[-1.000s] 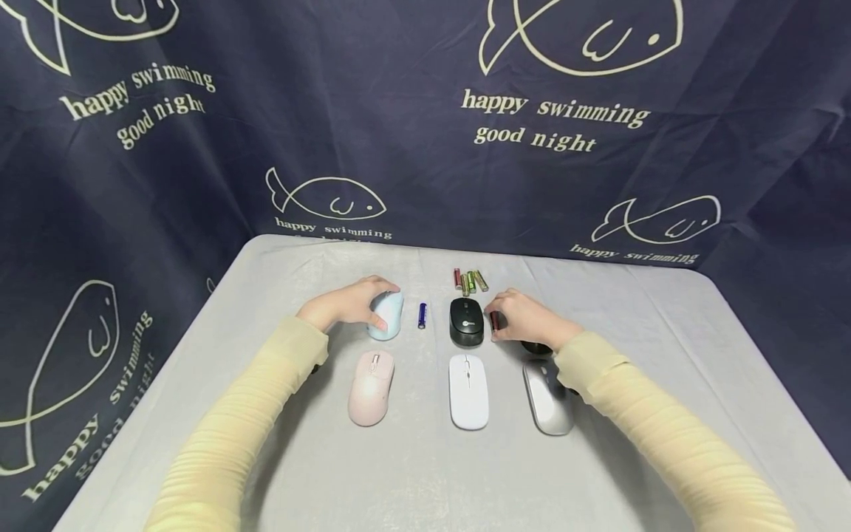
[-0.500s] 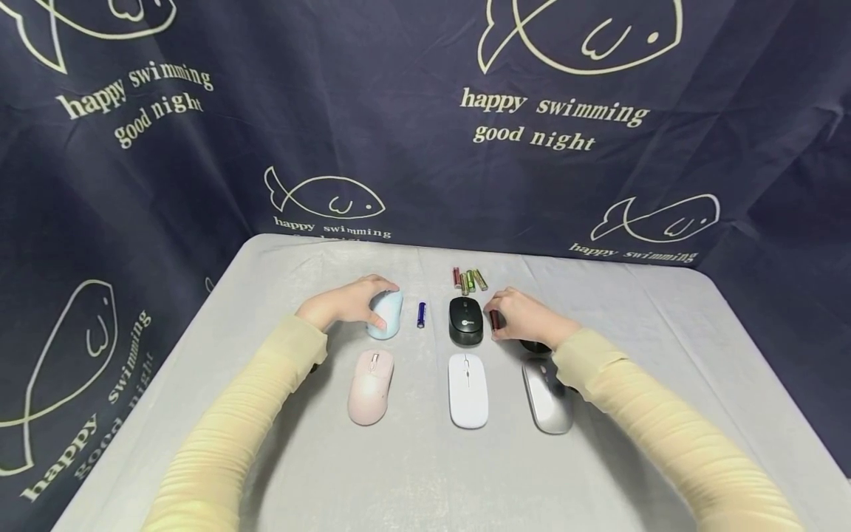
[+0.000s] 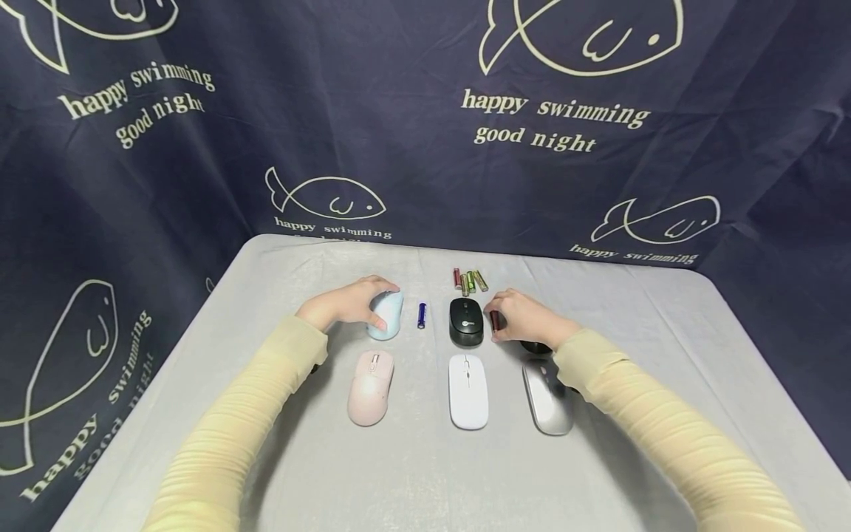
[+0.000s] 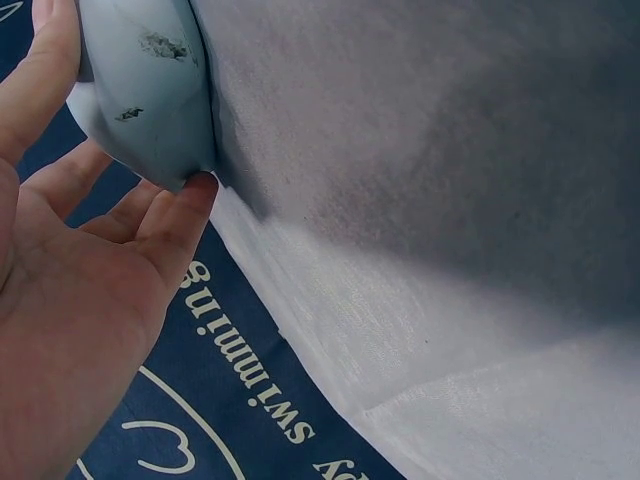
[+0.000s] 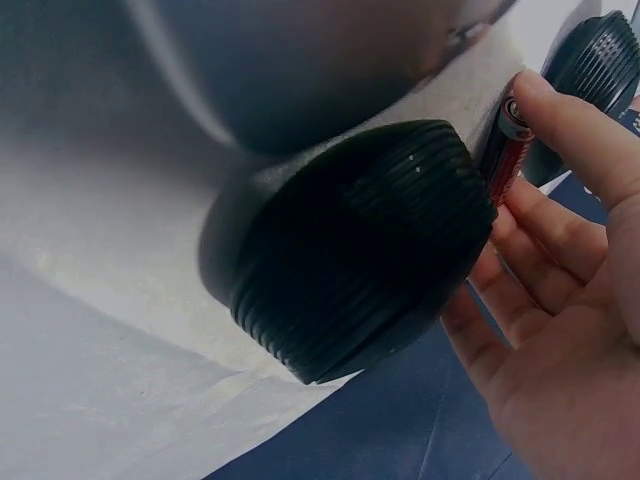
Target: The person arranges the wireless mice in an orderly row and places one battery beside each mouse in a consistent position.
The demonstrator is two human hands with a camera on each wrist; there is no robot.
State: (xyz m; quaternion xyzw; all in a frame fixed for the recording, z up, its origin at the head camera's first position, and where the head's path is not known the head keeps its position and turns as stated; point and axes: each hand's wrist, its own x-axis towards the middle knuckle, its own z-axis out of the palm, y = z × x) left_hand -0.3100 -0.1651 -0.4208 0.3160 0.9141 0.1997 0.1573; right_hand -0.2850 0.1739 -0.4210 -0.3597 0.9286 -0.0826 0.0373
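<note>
My left hand holds a light blue computer mouse on the table, thumb at its near side and fingers at its far end. Two dark smudges mark the mouse's side in the left wrist view. Between the thumb and fingers of my right hand is a red and black battery, low at the table. Right beside that battery sits a ribbed black mouse, mostly hidden under the hand in the head view. Another black mouse stands just left of my right fingertips.
A dark blue battery lies between the light blue and black mice. Behind the black mouse lie several red and green batteries. Nearer me are a pink mouse, a white mouse and a silver mouse.
</note>
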